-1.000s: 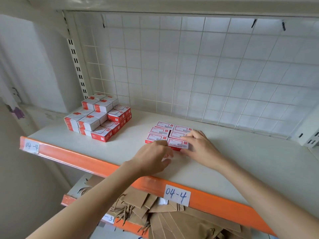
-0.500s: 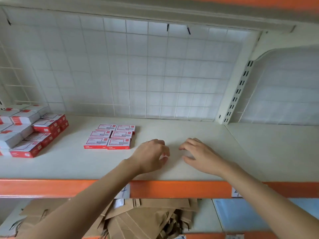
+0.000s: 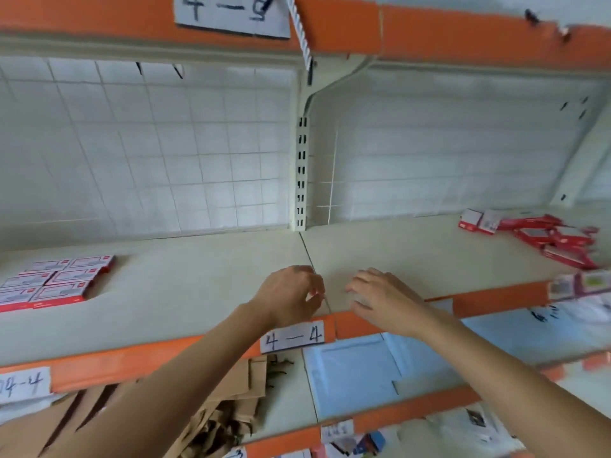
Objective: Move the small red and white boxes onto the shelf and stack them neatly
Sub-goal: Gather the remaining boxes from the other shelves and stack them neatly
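Two hands: over the front middle of the shelf (image 3: 198, 292), close to each other but apart, neither holding anything.
Left hand (image 3: 291, 295): fingers loosely curled, empty, above the seam between the two shelf boards.
Right hand (image 3: 383, 299): fingers relaxed and spread forward, empty, just right of that seam.
Flat boxes (image 3: 56, 282): red and white, laid in a tidy block of two columns at the far left of the shelf, touching one another, well apart from both hands.
Loose boxes (image 3: 542, 236): red and white, heaped untidily at the far right of the shelf, blurred, count unclear.
Shelf edge (image 3: 148, 358): orange, with a paper label (image 3: 292, 338) reading 4-4 below the left hand.
Lower shelf, left: holds brown paper bags (image 3: 228, 391), piled flat.
Lower shelf, right: holds a pale blue sheet (image 3: 357, 375).
Back: white wire grid (image 3: 148, 143).
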Available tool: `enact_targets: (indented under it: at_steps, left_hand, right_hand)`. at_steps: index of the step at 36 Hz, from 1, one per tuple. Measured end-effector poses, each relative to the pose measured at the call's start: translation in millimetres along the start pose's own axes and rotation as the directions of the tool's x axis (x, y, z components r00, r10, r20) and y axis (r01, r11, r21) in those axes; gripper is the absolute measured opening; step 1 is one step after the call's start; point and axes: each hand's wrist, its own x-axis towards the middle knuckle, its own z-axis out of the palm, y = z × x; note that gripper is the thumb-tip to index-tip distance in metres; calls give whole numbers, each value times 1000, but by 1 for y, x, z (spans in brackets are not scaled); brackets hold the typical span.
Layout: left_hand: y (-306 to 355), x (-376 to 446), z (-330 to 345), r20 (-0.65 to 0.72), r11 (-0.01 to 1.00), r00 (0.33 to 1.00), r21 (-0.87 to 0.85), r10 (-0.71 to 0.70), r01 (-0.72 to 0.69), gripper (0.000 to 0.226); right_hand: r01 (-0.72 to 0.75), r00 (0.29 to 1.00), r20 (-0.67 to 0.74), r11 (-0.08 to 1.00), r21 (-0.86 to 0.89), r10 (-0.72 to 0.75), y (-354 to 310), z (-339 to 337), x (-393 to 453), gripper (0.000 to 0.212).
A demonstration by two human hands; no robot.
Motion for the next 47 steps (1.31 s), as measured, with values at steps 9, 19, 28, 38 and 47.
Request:
enact_targets:
  at_steps: [9, 19, 28, 38, 47]
  left_hand:
    - [83, 70, 53, 33, 995, 995, -44, 96, -94, 25]
    - [123, 178, 85, 85, 979, 977, -83, 195, -188, 21]
    - [156, 283, 108, 119, 970, 966, -114, 229, -216, 22]
    - [168, 340, 135, 139, 985, 980, -112, 144, -129, 20]
    - [194, 363, 145, 88, 996, 996, -80, -35, 42, 19]
  right_hand:
    - [-188, 982, 12, 980, -62, 189, 89, -10, -63, 28]
    - [-371, 927, 40, 927, -45, 373, 180, -14, -86, 35]
    - [-485, 874, 15, 874, -41, 486, 303, -35, -71, 39]
    - [-395, 910, 87, 911, -121, 406, 389, -22, -38, 36]
    - [-252, 946, 156, 948, -196, 284, 446, -16, 0, 54]
